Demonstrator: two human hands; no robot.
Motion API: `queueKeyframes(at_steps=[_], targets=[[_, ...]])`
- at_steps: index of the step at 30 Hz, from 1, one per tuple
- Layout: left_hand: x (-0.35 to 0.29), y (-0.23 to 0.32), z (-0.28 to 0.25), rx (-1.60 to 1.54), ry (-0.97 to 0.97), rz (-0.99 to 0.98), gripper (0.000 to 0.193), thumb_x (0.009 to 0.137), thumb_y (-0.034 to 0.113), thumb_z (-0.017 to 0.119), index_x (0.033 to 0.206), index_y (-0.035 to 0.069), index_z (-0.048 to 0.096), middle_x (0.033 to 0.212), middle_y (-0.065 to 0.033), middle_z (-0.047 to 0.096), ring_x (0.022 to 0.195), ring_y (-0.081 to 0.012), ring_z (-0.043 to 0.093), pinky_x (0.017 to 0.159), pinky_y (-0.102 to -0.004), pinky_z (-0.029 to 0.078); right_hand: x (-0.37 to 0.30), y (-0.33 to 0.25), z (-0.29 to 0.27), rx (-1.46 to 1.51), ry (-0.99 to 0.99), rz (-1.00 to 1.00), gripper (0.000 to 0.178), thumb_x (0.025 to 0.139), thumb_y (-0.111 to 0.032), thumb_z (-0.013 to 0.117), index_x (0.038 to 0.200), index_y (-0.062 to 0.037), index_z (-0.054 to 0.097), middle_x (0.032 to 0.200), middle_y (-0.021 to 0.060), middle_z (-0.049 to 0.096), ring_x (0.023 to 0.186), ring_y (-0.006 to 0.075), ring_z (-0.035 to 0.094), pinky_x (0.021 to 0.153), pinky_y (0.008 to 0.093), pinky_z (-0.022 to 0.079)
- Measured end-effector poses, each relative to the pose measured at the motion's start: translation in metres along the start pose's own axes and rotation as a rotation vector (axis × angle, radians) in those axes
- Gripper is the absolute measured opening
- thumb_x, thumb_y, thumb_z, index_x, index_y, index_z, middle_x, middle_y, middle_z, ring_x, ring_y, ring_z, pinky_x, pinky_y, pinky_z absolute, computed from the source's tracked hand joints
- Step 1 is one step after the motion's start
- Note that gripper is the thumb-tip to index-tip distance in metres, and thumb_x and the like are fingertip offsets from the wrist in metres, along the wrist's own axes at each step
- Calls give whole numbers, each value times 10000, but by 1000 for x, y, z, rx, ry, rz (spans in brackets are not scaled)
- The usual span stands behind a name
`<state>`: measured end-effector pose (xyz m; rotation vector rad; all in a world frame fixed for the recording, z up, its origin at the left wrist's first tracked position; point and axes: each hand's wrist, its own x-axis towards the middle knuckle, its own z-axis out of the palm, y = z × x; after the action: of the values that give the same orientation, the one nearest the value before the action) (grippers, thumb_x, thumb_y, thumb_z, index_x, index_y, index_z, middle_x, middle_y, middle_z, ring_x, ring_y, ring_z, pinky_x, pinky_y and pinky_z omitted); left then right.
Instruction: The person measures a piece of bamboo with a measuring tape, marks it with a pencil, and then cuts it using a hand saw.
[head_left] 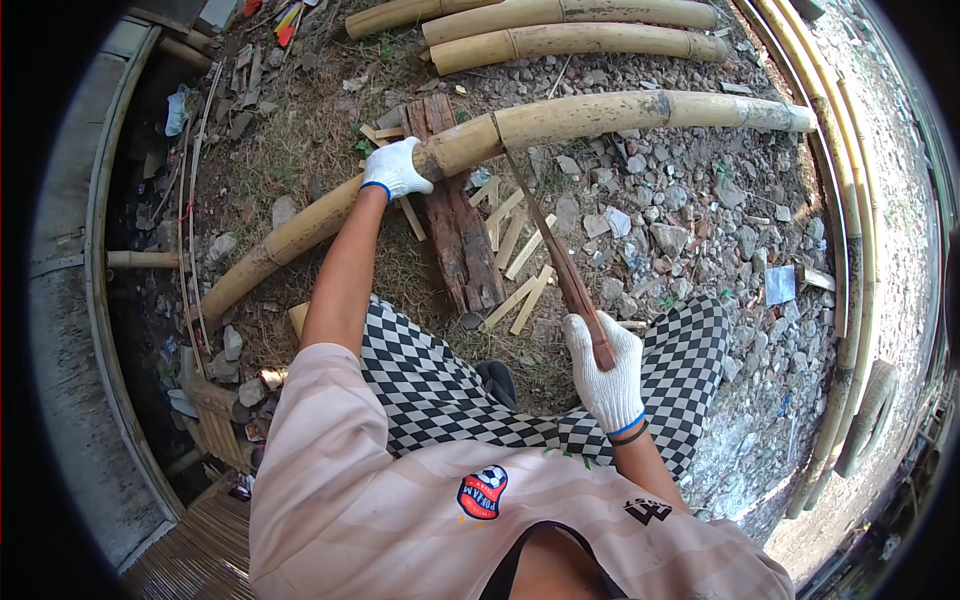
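A long yellow bamboo pole [600,115] curves across the view from far right to middle left, resting over a weathered reddish wood block [455,230]. My left hand [397,168], in a white knit glove with a blue cuff, grips the pole beside the block. In its matching glove, my right hand [607,372] is closed round the wooden handle of a long narrow saw [560,260]. The saw slants away from me, and its thin blade lies across the pole just right of the block. The blade's teeth are too small to make out.
Several split bamboo strips [520,250] lie by the block. Cut bamboo lengths [580,42] rest at the back. Stone rubble [670,240] covers the ground to the right, where long bamboo poles [850,250] curve along the edge. A metal-like panel [75,300] stands at left.
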<state>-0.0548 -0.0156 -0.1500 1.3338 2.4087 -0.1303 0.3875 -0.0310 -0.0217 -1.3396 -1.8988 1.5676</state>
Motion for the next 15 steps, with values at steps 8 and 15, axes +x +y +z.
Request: queueKeyframes(at_steps=[8,15], targets=[[-8,-5,6,-21,50,4,889,597,560,876,1336,132,632,1244,-197,734,1142,-388,710,1021,-462,562,6,2,8,21,-2,-39,259,1029,-253,708,1034,5,730,648,96,606,599,133,573,579,333,484],[0,22,14,15,104,-1,864,593,590,870,1306,153,655,1237,-164,740,1135,-365,716,1016,-463,565,104,34,60,-8,53,-140,385,1054,-341,673,912,16,707,634,152,594,552,207,516,571,369,466]])
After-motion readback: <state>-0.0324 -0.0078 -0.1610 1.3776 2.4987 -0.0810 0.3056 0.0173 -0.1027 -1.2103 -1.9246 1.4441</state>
